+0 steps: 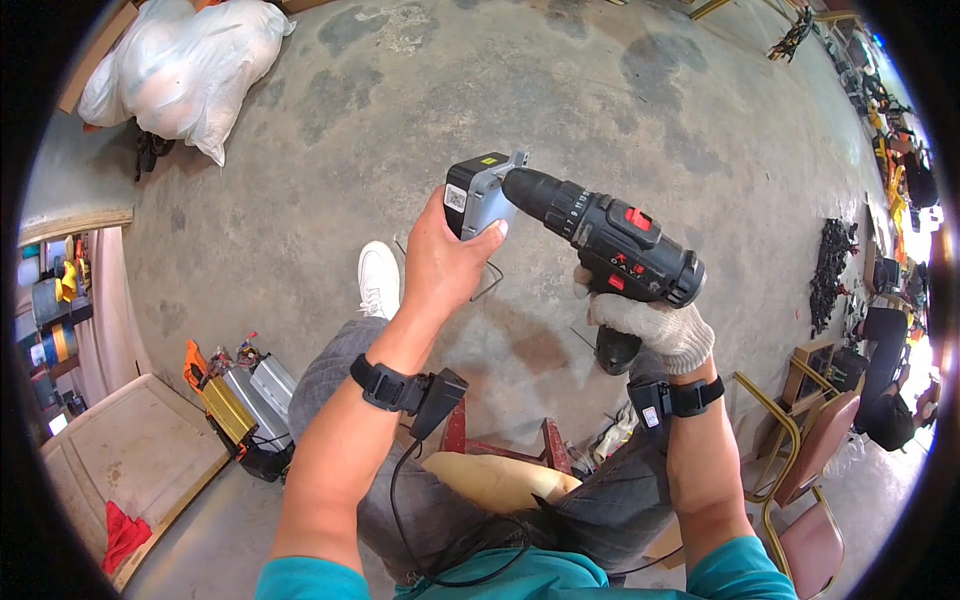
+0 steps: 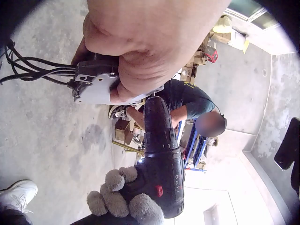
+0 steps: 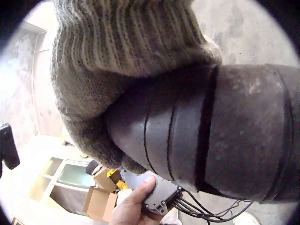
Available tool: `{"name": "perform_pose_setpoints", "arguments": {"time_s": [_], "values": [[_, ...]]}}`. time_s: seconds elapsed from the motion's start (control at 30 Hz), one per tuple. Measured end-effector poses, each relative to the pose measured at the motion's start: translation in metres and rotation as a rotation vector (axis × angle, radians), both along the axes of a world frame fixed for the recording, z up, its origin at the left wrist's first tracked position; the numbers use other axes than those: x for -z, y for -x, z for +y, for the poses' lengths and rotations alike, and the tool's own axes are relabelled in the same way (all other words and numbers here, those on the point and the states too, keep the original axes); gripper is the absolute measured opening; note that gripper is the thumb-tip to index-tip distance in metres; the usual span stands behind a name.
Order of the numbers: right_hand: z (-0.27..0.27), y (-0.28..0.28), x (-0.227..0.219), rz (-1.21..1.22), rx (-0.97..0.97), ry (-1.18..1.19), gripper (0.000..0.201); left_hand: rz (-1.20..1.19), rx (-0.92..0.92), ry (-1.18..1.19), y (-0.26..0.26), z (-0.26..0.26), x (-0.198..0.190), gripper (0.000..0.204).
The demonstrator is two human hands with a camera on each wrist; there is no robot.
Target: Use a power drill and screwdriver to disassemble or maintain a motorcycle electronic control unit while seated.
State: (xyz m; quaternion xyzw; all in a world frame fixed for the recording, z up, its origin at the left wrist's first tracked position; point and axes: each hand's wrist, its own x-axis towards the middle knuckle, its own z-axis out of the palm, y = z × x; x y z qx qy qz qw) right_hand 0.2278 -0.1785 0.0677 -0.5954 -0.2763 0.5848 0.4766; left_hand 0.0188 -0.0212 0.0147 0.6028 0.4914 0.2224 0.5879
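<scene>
My bare left hand (image 1: 450, 258) grips a black and grey boxy device (image 1: 457, 198) with a label and a yellow sticker, the thumb pressing its grey face. Black cables (image 2: 40, 70) run out of one end of this device in the left wrist view. A knitted glove covers my right hand (image 1: 660, 325), which holds a black cordless drill (image 1: 600, 228) with red switches by its handle. The drill's nose points left, its bit right at the device's edge in the left wrist view. Much of the right wrist view is filled by the drill body (image 3: 243, 131).
On the floor at left stand gold and silver metal cases (image 1: 235, 405) beside a wooden board (image 1: 130, 450). White plastic bags (image 1: 185, 75) lie at the upper left. Chairs (image 1: 815, 540) and piled parts line the right. Another person (image 2: 199, 101) sits in the background.
</scene>
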Motion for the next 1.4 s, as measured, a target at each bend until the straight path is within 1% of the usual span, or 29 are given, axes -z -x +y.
{"name": "perform_pose_setpoints", "arguments": {"time_s": [0.3, 0.83, 1.0, 1.07, 1.17, 1.4], "values": [[0.001, -0.003, 0.003, -0.02, -0.037, -0.018, 0.047, 0.008, 0.003, -0.006, 0.0, 0.0, 0.0, 0.048], [-0.002, -0.004, 0.007, 0.011, -0.018, -0.012, 0.052, 0.01, 0.004, -0.005, 0.0, 0.0, -0.003, 0.048], [-0.001, -0.005, 0.007, 0.002, -0.031, -0.014, 0.051, 0.009, 0.003, -0.003, 0.0, 0.0, -0.002, 0.048], [0.0, -0.003, 0.006, 0.004, -0.026, -0.02, 0.051, 0.003, -0.014, -0.084, 0.001, 0.0, 0.005, 0.047], [0.0, -0.002, 0.004, -0.002, -0.026, -0.021, 0.049, 0.013, -0.01, -0.109, 0.001, 0.001, 0.008, 0.046], [0.005, -0.001, -0.009, -0.032, -0.036, -0.009, 0.045, 0.04, -0.001, -0.097, 0.001, 0.0, 0.003, 0.046]]}}
